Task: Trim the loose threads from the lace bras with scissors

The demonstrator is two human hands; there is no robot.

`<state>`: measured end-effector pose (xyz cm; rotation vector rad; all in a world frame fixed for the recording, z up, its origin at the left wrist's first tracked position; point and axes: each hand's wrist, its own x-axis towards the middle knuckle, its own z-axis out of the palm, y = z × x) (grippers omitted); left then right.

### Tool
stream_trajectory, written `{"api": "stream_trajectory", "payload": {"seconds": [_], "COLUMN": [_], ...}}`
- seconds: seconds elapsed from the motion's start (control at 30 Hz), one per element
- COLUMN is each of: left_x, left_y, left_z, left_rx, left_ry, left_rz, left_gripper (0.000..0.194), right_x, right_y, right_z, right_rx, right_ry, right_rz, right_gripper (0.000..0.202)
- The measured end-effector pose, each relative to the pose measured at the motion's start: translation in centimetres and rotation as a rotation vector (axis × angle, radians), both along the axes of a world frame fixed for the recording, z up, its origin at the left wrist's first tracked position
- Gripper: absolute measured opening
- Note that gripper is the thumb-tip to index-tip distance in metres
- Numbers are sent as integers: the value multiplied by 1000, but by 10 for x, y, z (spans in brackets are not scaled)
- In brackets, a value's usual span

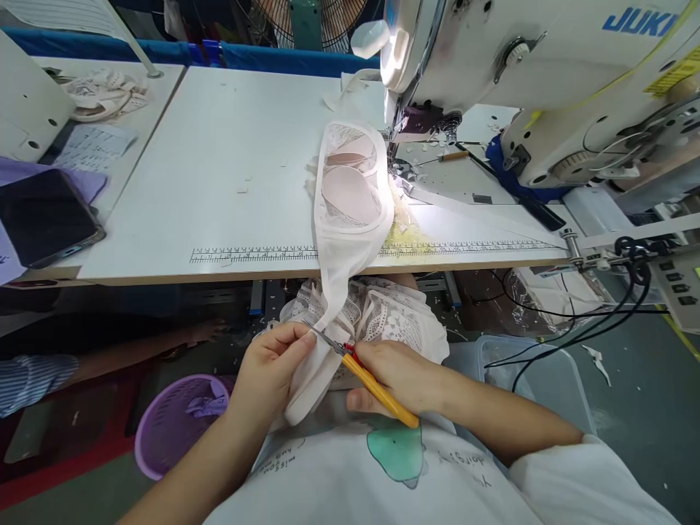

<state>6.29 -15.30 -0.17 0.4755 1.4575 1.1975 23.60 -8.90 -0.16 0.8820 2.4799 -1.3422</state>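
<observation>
A white lace bra [355, 233] lies over the table's front edge beside the sewing machine's needle, its band hanging down to my hands. My left hand [281, 357] pinches the band between thumb and fingers. My right hand [391, 375] is closed round a small tool with an orange handle [383, 390], and its pointed metal tip meets the fabric near my left fingertips. More white lace pieces [405, 317] rest on my lap below the table edge.
The sewing machine [492, 51] stands at the right. A phone [47, 215] lies at the table's left, with a purple basket [164, 430] below. Another person's arm [131, 354] reaches in at left. A clear bin [536, 372] and black cables [590, 321] are at lower right.
</observation>
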Motion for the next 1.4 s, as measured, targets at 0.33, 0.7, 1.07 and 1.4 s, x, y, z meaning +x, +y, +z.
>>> {"api": "stream_trajectory", "payload": {"seconds": [0.33, 0.7, 1.07, 1.4], "left_x": [0, 2, 22, -15], "left_y": [0, -4, -3, 0], "left_z": [1, 9, 12, 2], "left_rx": [22, 130, 284, 292], "left_ry": [48, 313, 525, 979], "left_rz": [-15, -159, -534, -815], "left_gripper": [18, 9, 25, 26], "right_x": [-3, 11, 6, 63], "right_y": [-5, 12, 7, 20], "right_z": [-3, 3, 10, 28], "right_rx": [-18, 42, 0, 114], "right_ry": [-8, 492, 436, 455], "right_rz": [-105, -395, -271, -438], "right_gripper": [49, 41, 15, 7]}}
